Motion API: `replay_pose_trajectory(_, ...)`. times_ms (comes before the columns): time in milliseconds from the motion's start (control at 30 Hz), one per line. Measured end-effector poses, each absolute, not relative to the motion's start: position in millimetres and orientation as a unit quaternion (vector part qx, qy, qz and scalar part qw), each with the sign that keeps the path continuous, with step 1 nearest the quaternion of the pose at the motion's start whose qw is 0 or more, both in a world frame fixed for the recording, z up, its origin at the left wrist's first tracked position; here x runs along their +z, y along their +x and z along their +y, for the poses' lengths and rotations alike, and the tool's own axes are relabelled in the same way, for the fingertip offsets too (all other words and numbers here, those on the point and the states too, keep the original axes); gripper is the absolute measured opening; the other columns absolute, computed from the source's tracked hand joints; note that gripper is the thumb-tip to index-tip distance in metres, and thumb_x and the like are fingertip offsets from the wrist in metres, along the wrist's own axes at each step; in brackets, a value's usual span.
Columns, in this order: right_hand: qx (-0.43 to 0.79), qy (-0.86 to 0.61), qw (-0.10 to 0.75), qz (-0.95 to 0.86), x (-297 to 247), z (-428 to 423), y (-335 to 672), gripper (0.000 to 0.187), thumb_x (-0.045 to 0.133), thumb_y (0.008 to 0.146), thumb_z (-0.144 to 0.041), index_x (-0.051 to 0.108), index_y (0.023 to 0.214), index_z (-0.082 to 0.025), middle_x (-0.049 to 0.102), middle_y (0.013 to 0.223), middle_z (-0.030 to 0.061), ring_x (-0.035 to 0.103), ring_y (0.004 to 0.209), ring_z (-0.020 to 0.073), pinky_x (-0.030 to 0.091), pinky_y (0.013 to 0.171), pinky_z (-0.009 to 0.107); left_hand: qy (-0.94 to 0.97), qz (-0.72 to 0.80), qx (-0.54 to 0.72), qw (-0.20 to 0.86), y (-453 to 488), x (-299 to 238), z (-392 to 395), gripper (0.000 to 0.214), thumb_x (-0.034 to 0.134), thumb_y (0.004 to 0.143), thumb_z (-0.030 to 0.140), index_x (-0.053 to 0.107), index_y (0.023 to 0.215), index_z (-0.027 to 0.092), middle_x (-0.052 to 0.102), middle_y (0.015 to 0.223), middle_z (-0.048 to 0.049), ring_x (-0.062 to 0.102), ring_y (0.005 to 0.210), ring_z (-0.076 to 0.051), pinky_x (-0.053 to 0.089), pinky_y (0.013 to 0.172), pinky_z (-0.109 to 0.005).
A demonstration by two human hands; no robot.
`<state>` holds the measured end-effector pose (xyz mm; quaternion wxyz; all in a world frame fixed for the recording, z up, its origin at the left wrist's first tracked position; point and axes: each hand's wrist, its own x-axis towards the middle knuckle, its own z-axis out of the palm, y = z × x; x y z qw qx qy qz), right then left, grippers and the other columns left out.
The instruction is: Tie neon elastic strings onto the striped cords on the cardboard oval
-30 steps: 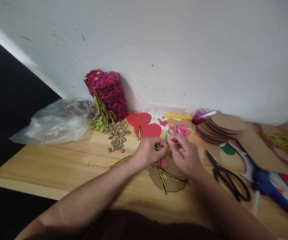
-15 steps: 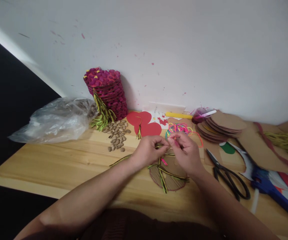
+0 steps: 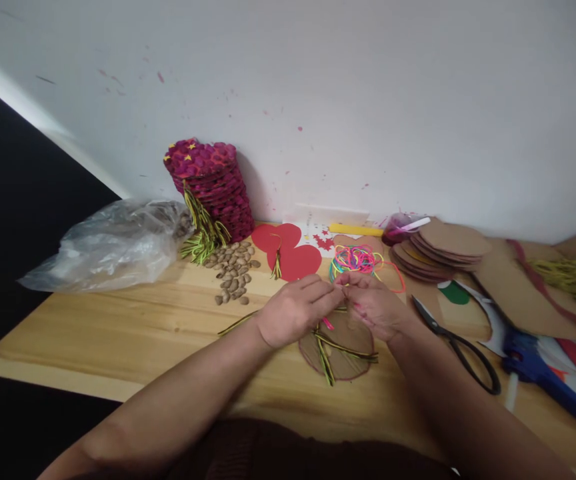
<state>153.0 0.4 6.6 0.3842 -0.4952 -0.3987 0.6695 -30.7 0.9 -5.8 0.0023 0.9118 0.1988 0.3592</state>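
Note:
My left hand (image 3: 295, 310) and my right hand (image 3: 375, 308) meet above a round cardboard disc (image 3: 355, 333), each with its fingers pinched. Black-and-yellow cord (image 3: 325, 360) lies across the disc in several strands, and one strand trails out to the left under my left hand. My left fingers close on this cord, most of it hidden by the knuckles. What my right fingertips grip is too small to make out. A small pink piece (image 3: 327, 323) shows on the disc. Just beyond my fingertips is a tangle of neon string (image 3: 355, 260).
Scissors (image 3: 451, 337) and a blue glue gun (image 3: 533, 363) lie to the right, before stacked cardboard pieces (image 3: 453, 240). Red paper circles (image 3: 295, 262), brown shells or seeds (image 3: 235, 270), a purple tasselled cylinder (image 3: 213, 190) and a plastic bag (image 3: 113, 247) are farther left.
My left hand has turned over, so its back now covers the cord loop seen earlier in its fingers. My right hand has lowered and tilted toward the left one, fingertips touching.

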Motion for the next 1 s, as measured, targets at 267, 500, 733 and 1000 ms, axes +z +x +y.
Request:
replay_pose_trajectory(267,0.526,-0.53,0.395,-0.534,3.1,6.8,159.6,0.021,0.07,0.068,-0.037,0.061,0.071,-0.018,0.057,0.053,-0.0044,0.045,0.04,0.0087,0.031,0.038,0.021,0.772,0.374,0.394,0.33,-16.1,-5.1,-0.4,0.014,0.059,0.089,0.026,0.071,0.089,0.018,0.072,0.084,-0.005,0.064,0.075,-0.014,0.049,0.071,-0.025)
replay_pose_trajectory(500,0.238,-0.556,0.439,-0.665,0.3,4.6,164.0,0.017,0.06,0.087,-0.034,0.066,0.084,-0.018,0.051,0.053,-0.0052,0.042,0.045,0.0104,0.031,0.045,0.024,0.483,0.421,0.357,0.68,-11.3,2.1,3.2,0.016,0.073,0.071,0.028,0.067,0.075,0.014,0.057,0.055,0.0032,0.046,0.046,-0.006,0.033,0.045,-0.018)
replay_pose_trajectory(733,-0.015,-0.458,0.488,-0.743,14.7,-6.1,161.8,0.013,0.072,0.082,-0.03,0.067,0.073,-0.022,0.063,0.07,0.0018,0.055,0.073,0.0196,0.042,0.075,0.036,0.343,0.415,0.437,0.72,-15.7,5.0,12.6,0.021,0.078,0.066,0.027,0.066,0.072,0.011,0.055,0.053,0.0034,0.042,0.043,-0.002,0.024,0.04,-0.015)
replay_pose_trajectory(1000,-0.083,-0.485,0.405,-0.771,6.7,-10.4,150.9,0.014,0.076,0.078,-0.034,0.073,0.084,-0.022,0.067,0.078,0.0051,0.055,0.081,0.0238,0.041,0.078,0.04,0.335,0.396,0.449,0.727,-16.5,0.9,13.1,0.017,0.076,0.068,0.024,0.067,0.074,0.012,0.055,0.053,0.0033,0.042,0.043,-0.002,0.024,0.041,-0.016)
